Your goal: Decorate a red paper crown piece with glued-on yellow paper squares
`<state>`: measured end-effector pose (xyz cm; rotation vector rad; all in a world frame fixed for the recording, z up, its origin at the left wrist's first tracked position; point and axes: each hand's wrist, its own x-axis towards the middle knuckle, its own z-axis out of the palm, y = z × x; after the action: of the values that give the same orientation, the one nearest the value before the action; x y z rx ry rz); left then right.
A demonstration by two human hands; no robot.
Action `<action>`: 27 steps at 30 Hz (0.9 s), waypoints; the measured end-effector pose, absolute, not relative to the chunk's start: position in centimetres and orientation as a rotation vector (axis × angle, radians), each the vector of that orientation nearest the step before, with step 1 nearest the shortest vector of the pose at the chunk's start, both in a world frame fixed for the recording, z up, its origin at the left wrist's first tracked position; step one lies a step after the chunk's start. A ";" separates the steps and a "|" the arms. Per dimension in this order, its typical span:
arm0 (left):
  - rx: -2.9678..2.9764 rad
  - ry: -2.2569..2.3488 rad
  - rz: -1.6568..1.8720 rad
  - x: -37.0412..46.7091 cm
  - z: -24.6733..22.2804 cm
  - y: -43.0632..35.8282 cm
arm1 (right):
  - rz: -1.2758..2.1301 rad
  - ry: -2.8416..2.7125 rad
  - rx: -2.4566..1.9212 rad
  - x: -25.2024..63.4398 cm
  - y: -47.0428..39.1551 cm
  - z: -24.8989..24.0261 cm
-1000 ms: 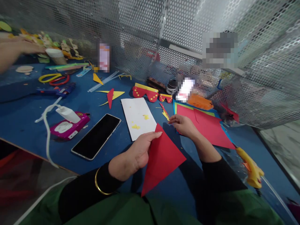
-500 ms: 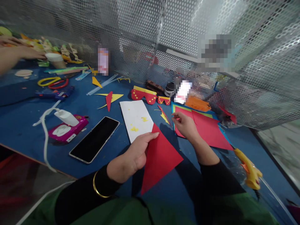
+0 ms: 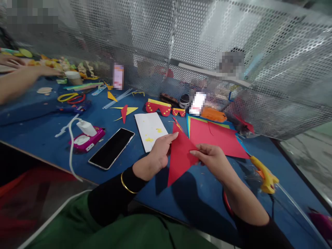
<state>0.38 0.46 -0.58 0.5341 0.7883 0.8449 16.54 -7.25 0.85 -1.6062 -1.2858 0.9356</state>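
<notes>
A triangular piece of red paper (image 3: pixel 181 157) is held up off the table between both hands. My left hand (image 3: pixel 158 152) pinches it near its upper corner, thumb on top. My right hand (image 3: pixel 211 155) grips the right corner between thumb and fingers. Behind the triangle lies a white sheet (image 3: pixel 147 129) with small yellow scraps on it. Red and yellow paper strips (image 3: pixel 178 126) show just past the triangle's top. To the right, red sheets (image 3: pixel 215 136) rest on yellow and blue ones.
A phone (image 3: pixel 112 148), a magenta power socket (image 3: pixel 88 140) and a blue glue gun (image 3: pixel 74 108) lie left. Red paper glasses (image 3: pixel 158 108) stand at the back. A yellow glue gun (image 3: pixel 264 174) lies right. A co-worker's arm (image 3: pixel 20 81) reaches in far left, before the perforated metal screen (image 3: pixel 145 41).
My right hand has come from the red sheets to take hold of the triangle's right corner. The triangle has been raised and shifted slightly right. The view has shifted somewhat.
</notes>
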 end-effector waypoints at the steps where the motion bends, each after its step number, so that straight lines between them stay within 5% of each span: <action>1: 0.553 0.776 0.830 0.6 -0.3 0.5 | 0.876 -1.241 -1.600 16.9 -7.5 0.7; 8: 0.797 0.657 0.583 1.8 0.2 0.1 | 0.565 -1.005 -1.499 19.1 -8.8 -0.8; 27: 0.942 0.756 0.466 1.5 -0.8 -0.4 | 0.535 -0.889 -1.460 19.6 -8.8 -2.2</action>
<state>1.46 -0.43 -0.75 0.9424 0.7562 0.4658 19.55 -8.79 -2.21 -1.4598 -0.8892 0.5350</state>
